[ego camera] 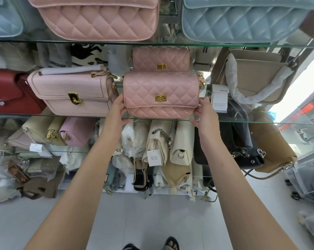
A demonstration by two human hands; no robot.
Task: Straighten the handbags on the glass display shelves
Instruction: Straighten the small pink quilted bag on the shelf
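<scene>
Gripping pink quilted handbag (161, 94) by both ends, left hand (117, 112), right hand (204, 114); glass shelf (62, 115), white tiled floor (152, 219)

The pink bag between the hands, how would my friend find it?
Find the middle glass shelf. At its front edge sits a pink quilted bag, left hand and right hand at its ends. Its twin stands behind; the pale bag beside it is smooth.

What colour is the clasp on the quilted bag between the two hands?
Gold, on the pink quilted bag; the clasp shows clearly in the head view.
</scene>
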